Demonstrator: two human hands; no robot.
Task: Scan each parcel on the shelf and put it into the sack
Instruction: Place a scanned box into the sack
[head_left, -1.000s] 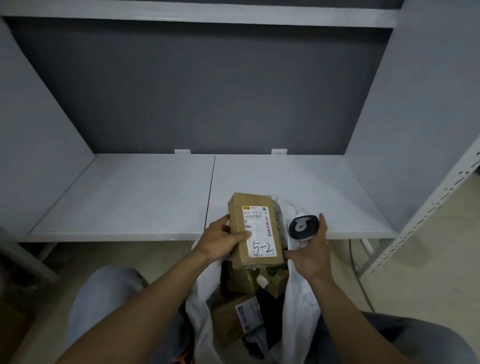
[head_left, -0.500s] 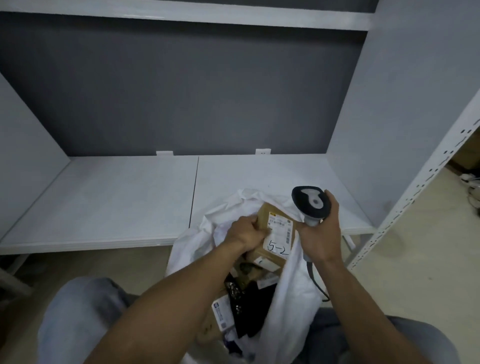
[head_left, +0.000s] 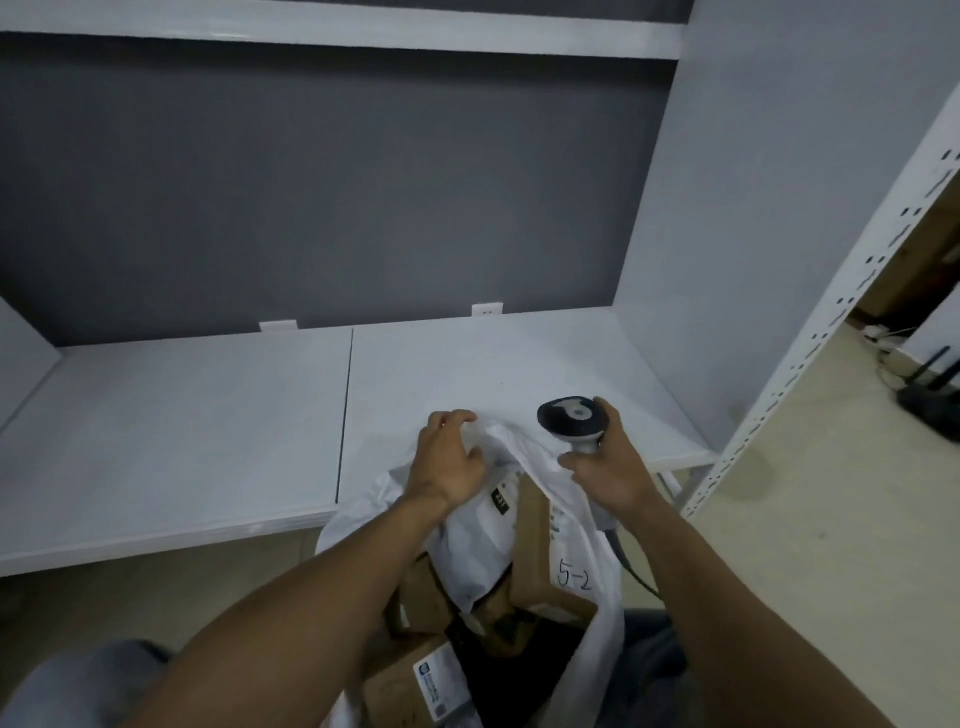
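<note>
Left hand (head_left: 447, 467): fingers (head_left: 452, 418) bent over the far rim of the sack (head_left: 605, 623). Could not tell whether they pinched the cloth or only rested on it.

Right hand (head_left: 610, 475): fingers wrapped round the handle of the scanner (head_left: 569, 423), its head level with my left fingertips and just beyond the sack's mouth.

The parcel (head_left: 535, 545) marked "5-2" lay inside the sack, below and wrist-ward of my right fingers, leaning on a white mailer (head_left: 475, 535). More boxes (head_left: 410, 691) sat deeper down.

The shelf (head_left: 208, 441) beyond both sets of fingers showed no parcel in view.

Judgement: the drop looked done and the parcel was settling. To finish it well:
- Take a real hold of the rim and keep the mouth wide so the box slides flat instead of wedging on the mailer.
- Keep the scanner outside the mouth.
- Keep its cable (head_left: 636, 571), trailing under my right wrist, off the cloth.
</note>
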